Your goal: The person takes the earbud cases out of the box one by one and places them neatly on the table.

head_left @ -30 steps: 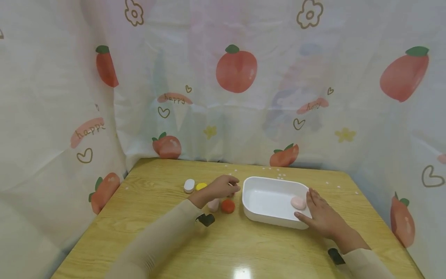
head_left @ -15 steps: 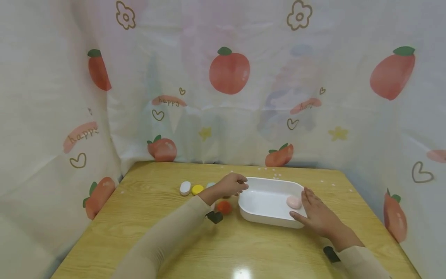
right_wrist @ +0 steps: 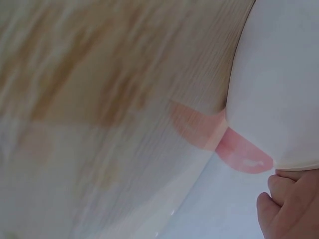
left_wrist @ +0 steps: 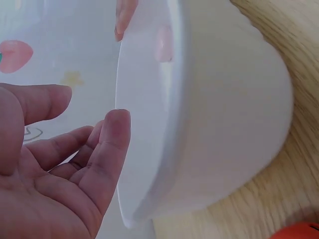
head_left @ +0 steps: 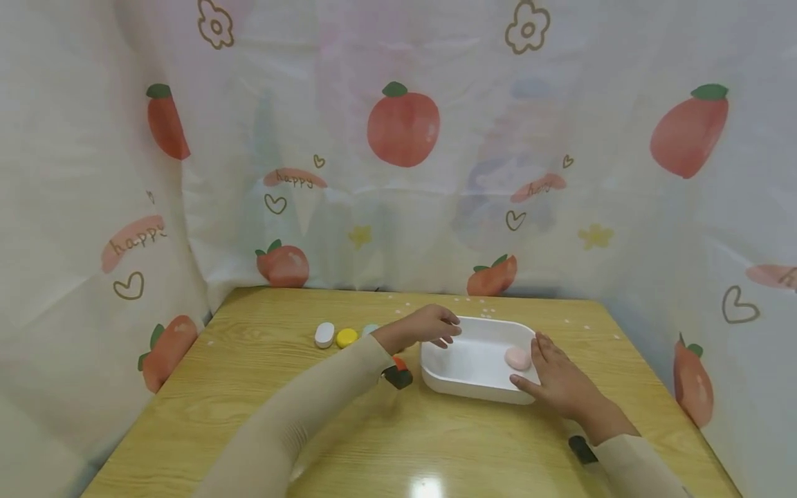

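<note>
A white rectangular tub [head_left: 479, 393] with rounded corners stands on the wooden table. Inside it, toward the right end, lies a smooth pale pink rounded piece [head_left: 518, 358]. My left hand [head_left: 436, 326] hovers over the tub's left end, fingers loosely bent. The left wrist view shows nothing between the thumb and fingers of this hand [left_wrist: 70, 164], whose fingertips come up close to the tub's rim. At the opposite end, my right hand [head_left: 560, 377] rests along the rim with straight fingers, the thumb spread toward the front side.
Left of the tub are a white oval piece [head_left: 324, 335], a yellow round one [head_left: 346, 338] and a pale blue one [head_left: 370, 329]. A red round piece [head_left: 399, 362] is partly hidden by my left wrist. Small white specks dot the table's back. Printed curtains [head_left: 398, 228] enclose the table.
My left hand has moved right, from beside the tub to over its left end. The right hand stays on the rim. The whole head view has shifted slightly.
</note>
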